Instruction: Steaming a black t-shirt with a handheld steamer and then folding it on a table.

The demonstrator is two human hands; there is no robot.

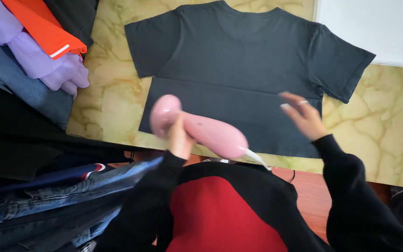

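While I watch through the head camera, my left hand (179, 137) is clenched around the handle of a pink plastic handheld garment steamer (197, 127), gripping it near the middle of its long body. Its rounded head points up and left, just over the lower hem of a dark charcoal short-sleeved cotton T-shirt (239, 56); its white cord (256, 158) leaves the rear end and runs down toward my chest. I cannot tell whether the head touches the cloth.

My right hand (304, 115) hovers open over the shirt's lower right part — fingers spread and released, grasping nothing, and blurred.

The shirt lies flat, neck away from me, both sleeves spread, on a yellow-green marbled stone tabletop (388, 126). 1 crease line runs straight across it below the sleeves.

At the far left edge sits a heap of folded clothes — an orange garment with a white stripe (43, 28), a lilac knit piece (47, 65) and blue denim (19, 84) beneath. More blue jeans (47, 200) are piled at the lower left, beside my black-and-red sleeve. A white sheet (374, 28) lies at the top right corner of the table.
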